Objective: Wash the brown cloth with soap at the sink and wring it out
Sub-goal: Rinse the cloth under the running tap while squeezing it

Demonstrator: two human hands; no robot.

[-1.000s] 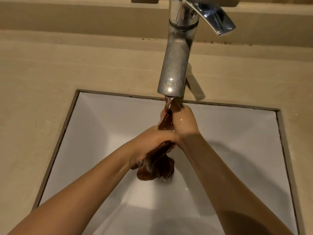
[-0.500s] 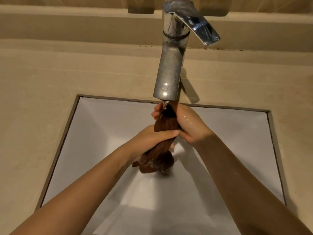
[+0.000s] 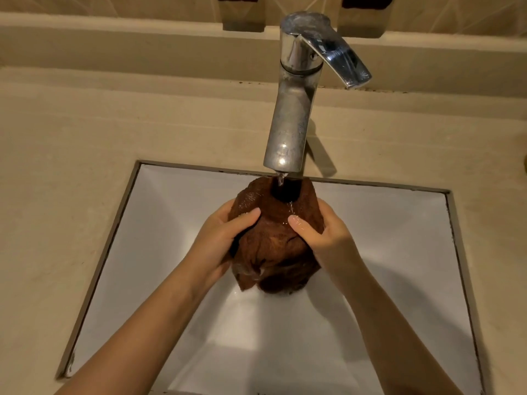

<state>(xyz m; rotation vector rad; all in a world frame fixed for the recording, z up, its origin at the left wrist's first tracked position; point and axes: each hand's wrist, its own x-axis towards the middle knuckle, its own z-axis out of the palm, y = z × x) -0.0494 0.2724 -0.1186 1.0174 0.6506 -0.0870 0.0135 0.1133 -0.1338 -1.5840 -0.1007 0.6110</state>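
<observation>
The wet brown terry cloth (image 3: 273,240) hangs bunched over the white square sink basin (image 3: 159,240), its upper fold directly under the thin stream of water (image 3: 281,179) that falls from the tall chrome mixer faucet (image 3: 291,109). This looks like the rinse after soaping, since a little pale foam shows at the cloth's lower edge. To do it well, the fabric should be spread so the stream runs through each fold, kneaded between the palms, and kept low over the basin so nothing splashes onto the beige stone counter (image 3: 57,172); wringing should wait until the runoff shows no suds. The left hand (image 3: 222,240) grips the cloth's left side, thumb pressed across the front and fingers wrapped behind, out of sight. The right hand (image 3: 325,238) mirrors it on the right side. Both hands are half-closed around cloth alone.
</observation>
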